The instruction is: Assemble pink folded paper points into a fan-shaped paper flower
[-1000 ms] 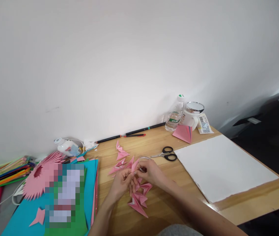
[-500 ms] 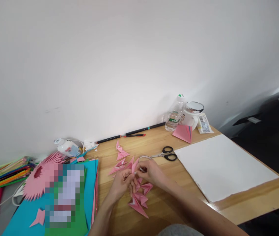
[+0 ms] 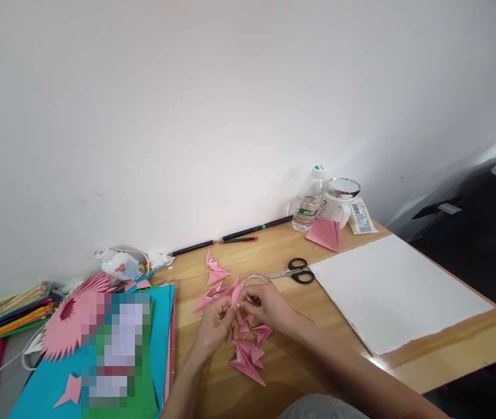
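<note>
Over the table, my left hand (image 3: 216, 323) is closed, its fingertips pinching a folded pink paper piece (image 3: 237, 291). My right hand (image 3: 266, 304) meets it from the other side, thumb and fingers pressed together at the same paper. A tiny whitish bit shows at the right fingertips, too small to name. Behind the right hand, a clear ring (image 3: 253, 277), possibly a tape roll, is partly hidden. Several folded pink paper pieces (image 3: 248, 354) lie below and beyond the hands. Scissors (image 3: 299, 272) with black handles lie just past the right hand.
On the right is a large white sheet (image 3: 400, 297). A water bottle (image 3: 307, 210), a white mug (image 3: 336, 209) and a pink folded square (image 3: 325, 234) stand near the wall. To the left are coloured papers (image 3: 167, 314), a pleated pink paper form (image 3: 67, 314) and a white bottle (image 3: 120, 265).
Both hands stay together at the pink paper, with only slight finger movement. A pink paper tip now shows beyond my right forearm. The view has shifted a little.
</note>
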`<action>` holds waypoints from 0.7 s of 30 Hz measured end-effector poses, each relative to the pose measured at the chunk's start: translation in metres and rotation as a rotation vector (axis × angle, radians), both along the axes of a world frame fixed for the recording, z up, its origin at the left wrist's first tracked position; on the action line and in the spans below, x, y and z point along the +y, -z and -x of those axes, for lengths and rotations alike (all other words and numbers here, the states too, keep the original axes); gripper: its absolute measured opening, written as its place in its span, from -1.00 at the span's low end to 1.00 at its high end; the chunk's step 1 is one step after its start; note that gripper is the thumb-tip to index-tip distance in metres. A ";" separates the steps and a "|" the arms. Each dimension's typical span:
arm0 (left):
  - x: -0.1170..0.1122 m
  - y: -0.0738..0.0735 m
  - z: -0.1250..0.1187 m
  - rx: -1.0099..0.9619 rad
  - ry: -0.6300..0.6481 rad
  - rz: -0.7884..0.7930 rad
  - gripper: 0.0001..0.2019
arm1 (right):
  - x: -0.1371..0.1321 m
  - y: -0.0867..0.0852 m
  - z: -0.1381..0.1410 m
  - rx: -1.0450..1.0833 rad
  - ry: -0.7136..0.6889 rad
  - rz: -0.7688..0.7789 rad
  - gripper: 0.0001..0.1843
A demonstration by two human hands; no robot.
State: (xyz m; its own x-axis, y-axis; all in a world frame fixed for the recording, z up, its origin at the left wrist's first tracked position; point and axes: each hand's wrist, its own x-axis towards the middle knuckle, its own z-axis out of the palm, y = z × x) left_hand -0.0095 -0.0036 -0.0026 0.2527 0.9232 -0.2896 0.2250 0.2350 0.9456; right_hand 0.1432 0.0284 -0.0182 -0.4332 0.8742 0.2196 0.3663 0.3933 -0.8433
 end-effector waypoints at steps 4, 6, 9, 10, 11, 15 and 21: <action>0.001 -0.001 0.002 -0.031 -0.035 -0.052 -0.70 | 0.004 0.002 -0.005 0.021 0.023 0.031 -0.87; 0.001 0.001 0.004 -0.053 -0.057 -0.074 -0.72 | 0.007 0.002 -0.008 0.021 0.064 0.045 -0.87; 0.002 0.003 0.007 -0.077 -0.120 -0.071 -0.71 | 0.008 0.000 -0.011 0.007 0.050 0.070 -0.88; 0.003 0.004 0.008 -0.082 -0.133 -0.053 -0.69 | 0.008 -0.002 -0.011 0.017 0.040 0.062 -0.87; 0.003 0.004 0.008 -0.085 -0.138 -0.030 -0.67 | 0.008 -0.004 -0.010 0.034 0.039 0.046 -0.87; 0.004 0.004 0.007 -0.124 -0.117 0.044 -0.62 | 0.006 -0.011 -0.009 0.102 -0.019 0.066 -0.86; 0.003 0.000 0.004 -0.155 -0.085 0.104 -0.64 | 0.006 -0.005 -0.008 0.085 -0.052 0.072 -0.88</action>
